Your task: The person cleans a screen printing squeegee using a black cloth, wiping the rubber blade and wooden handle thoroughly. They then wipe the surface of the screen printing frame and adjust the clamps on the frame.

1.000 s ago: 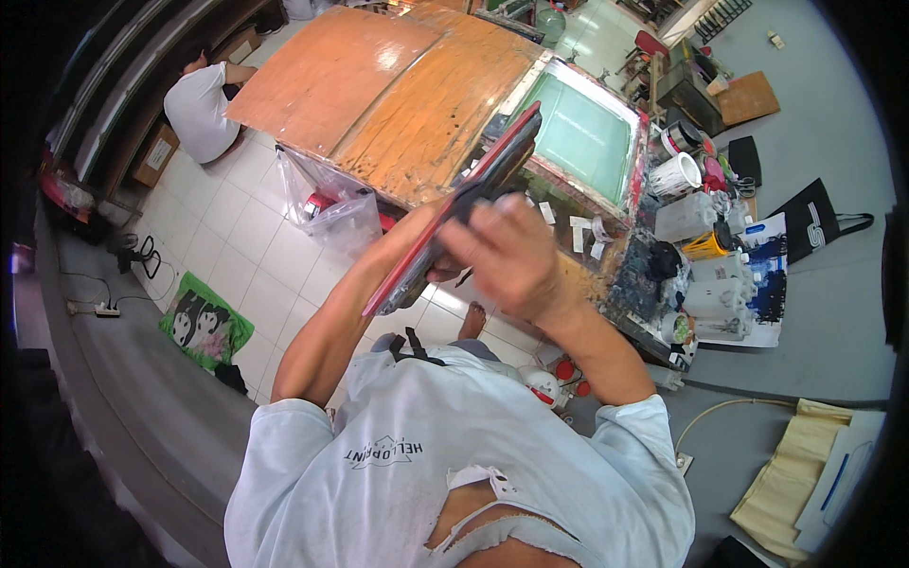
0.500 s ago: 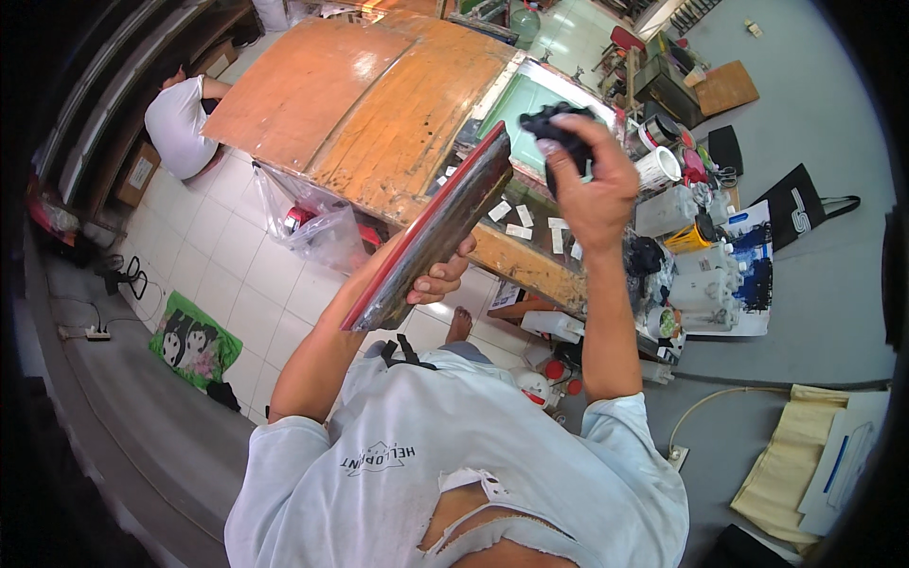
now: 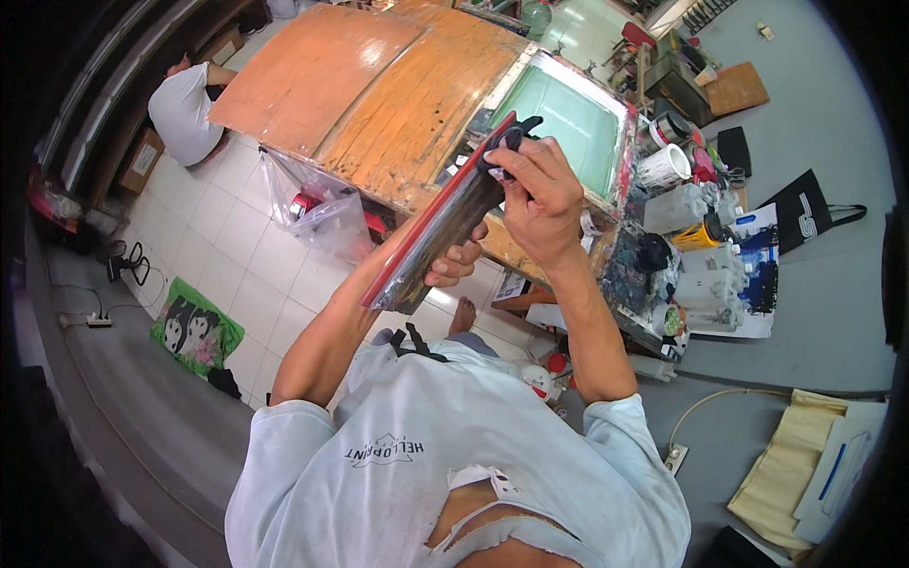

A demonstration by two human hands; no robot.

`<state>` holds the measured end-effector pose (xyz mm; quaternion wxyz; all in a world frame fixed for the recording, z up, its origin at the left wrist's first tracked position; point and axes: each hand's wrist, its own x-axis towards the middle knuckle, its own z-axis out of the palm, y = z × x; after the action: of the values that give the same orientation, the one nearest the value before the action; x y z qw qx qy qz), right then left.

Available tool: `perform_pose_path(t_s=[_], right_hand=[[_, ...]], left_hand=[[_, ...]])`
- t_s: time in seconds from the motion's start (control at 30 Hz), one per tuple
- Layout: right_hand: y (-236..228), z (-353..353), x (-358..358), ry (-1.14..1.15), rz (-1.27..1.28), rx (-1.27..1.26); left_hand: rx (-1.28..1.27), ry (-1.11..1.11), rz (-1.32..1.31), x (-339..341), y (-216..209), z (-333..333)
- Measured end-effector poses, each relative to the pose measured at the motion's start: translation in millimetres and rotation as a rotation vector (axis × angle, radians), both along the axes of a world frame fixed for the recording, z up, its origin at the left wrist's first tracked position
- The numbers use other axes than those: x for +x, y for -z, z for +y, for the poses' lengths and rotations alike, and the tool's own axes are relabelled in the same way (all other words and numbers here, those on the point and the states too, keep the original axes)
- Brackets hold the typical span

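My left hand [image 3: 454, 262] is closed round the underside of a long screen-printing squeegee [image 3: 431, 248], which has a red blade edge and a dark, ink-stained body. It is held up at a slant, its far end toward the upper right. My right hand [image 3: 546, 197] pinches a crumpled black rag [image 3: 509, 140] against that far end, folded over the blade. Part of the rag is hidden by the fingers. Just beyond lies a printing screen [image 3: 624, 151] with pale green mesh and a stained frame.
A worn wooden table [image 3: 402, 109] stretches ahead. To the right stand several tubs and bottles, among them a white tub [image 3: 666, 166] and a yellow container [image 3: 696, 237]. A plastic bag [image 3: 331, 227] hangs by the table. Another person [image 3: 185, 114] crouches at the far left.
My right hand has come left and down, bringing the rag from beside the squeegee onto its far end. The squeegee has shifted slightly right, still in my left hand.
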<state>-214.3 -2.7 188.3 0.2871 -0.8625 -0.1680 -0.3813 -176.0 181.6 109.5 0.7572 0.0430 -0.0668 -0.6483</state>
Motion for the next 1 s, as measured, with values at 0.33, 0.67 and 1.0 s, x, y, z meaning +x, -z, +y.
perform_pose_path(t_s=[0.33,0.67,1.0], right_hand=[[3.6,49.8,-24.8,-0.139,0.059,0.015],[13.5,97.1,-62.7,-0.329,0.09,-0.027],[4.9,50.4,-34.5,-0.039,-0.071,-0.096]], left_hand=[[0.549,-0.225,-0.268,1.8,-17.3,10.3],[0.371,-0.166,-0.313,26.8,7.4,7.4],[0.72,-0.317,-0.522,7.7,-26.8,-3.8]])
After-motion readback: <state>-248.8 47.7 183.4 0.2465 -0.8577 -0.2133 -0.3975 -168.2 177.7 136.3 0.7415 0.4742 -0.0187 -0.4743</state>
